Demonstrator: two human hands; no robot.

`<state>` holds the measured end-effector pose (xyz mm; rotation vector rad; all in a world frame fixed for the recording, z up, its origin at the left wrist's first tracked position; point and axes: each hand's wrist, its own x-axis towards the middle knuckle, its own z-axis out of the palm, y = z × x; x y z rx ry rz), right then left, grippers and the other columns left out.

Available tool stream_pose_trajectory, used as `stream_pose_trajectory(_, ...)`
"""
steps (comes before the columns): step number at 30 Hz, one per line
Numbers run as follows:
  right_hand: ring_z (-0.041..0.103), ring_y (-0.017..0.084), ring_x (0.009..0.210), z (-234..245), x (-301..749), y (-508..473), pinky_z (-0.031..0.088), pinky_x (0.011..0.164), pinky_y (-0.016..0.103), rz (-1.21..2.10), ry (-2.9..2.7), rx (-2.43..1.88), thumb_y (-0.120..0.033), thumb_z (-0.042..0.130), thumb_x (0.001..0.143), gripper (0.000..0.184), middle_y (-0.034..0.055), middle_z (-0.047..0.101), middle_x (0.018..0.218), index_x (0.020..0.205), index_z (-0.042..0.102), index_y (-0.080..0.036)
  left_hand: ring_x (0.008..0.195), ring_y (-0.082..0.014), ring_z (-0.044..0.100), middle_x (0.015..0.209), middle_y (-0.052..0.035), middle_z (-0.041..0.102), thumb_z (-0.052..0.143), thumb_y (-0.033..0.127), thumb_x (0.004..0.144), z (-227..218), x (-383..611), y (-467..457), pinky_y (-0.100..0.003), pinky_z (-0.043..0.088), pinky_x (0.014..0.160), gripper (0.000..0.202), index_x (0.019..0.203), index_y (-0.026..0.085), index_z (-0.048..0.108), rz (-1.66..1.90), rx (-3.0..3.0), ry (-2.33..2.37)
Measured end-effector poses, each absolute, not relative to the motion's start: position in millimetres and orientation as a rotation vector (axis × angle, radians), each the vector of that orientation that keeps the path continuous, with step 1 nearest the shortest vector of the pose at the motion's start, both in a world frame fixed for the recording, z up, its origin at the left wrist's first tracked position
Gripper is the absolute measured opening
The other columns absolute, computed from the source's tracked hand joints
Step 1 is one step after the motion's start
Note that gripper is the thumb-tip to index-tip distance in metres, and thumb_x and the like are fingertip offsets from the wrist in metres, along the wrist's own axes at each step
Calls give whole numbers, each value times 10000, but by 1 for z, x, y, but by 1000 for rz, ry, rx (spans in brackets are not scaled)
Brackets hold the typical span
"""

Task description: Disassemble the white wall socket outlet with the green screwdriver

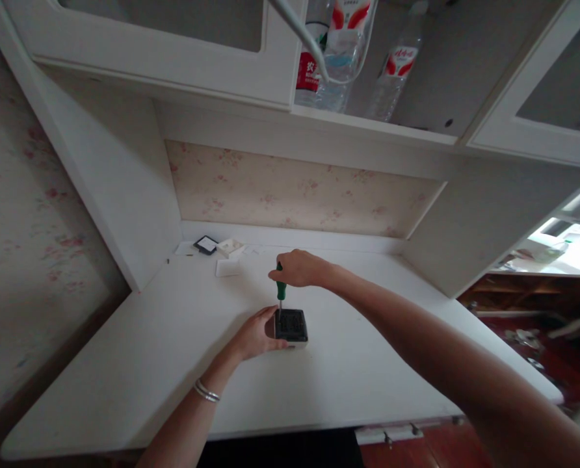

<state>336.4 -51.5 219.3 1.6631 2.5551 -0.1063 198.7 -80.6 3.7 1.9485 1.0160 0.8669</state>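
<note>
A small dark square device point(292, 324) with a white underside lies on the white desk point(148, 351). My left hand point(258, 333) grips its left side, fingers curled against it. My right hand point(300, 268) is closed round the green handle of a screwdriver point(281, 290), held upright with its tip down on the device's near left corner.
At the back left of the desk lie a small black square part point(205, 244), a white box-like piece point(230, 247) and a white card point(227, 268). Plastic water bottles point(336, 58) stand on the shelf above. A cabinet side panel point(124, 195) bounds the left.
</note>
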Motion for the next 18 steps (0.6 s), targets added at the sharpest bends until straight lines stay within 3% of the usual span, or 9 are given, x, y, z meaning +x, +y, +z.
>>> stream_pose_trajectory(3, 632, 238, 692, 225, 333, -52, 407, 605, 311, -189, 2618, 1473, -391, 456, 846, 378, 155, 707, 788, 925, 694, -107, 1185, -293, 525, 1293, -91, 575, 834, 395, 555, 6, 198, -81, -424, 372, 1058, 789, 1264, 214, 539, 846, 1952, 997)
stream_pose_trajectory(10, 603, 187, 735, 233, 344, -48, 386, 593, 265, -373, 2702, 1098, -261, 599, 772, 301, 71, 705, 920, 1065, 635, -206, 1204, -318, 510, 1306, -100, 567, 840, 410, 532, 3, 198, -79, -452, 356, 1075, 825, 1273, 200, 543, 849, 1955, 1038)
stream_pose_trajectory(14, 628, 226, 695, 234, 338, -57, 421, 641, 326, -303, 2562, 1377, -457, 686, 701, 382, 88, 697, 795, 955, 676, -171, 1211, -323, 505, 1318, -106, 557, 840, 417, 537, 1, 199, -78, -453, 360, 1072, 831, 1281, 209, 534, 847, 1956, 1023)
stream_pose_trajectory(16, 641, 271, 755, 234, 332, -62, 426, 678, 371, -126, 2512, 1561, -525, 634, 740, 407, 131, 690, 789, 862, 693, -142, 1217, -322, 500, 1321, -100, 556, 841, 406, 540, 0, 199, -78, -450, 358, 1073, 825, 1282, 220, 532, 853, 1958, 1022)
stream_pose_trajectory(18, 635, 303, 852, 234, 329, -65, 424, 699, 388, 29, 2523, 1569, -489, 553, 819, 393, 173, 688, 877, 868, 696, -127, 1212, -314, 505, 1316, -90, 561, 839, 400, 544, -1, 199, -78, -441, 362, 1070, 816, 1279, 225, 531, 856, 1967, 1016)
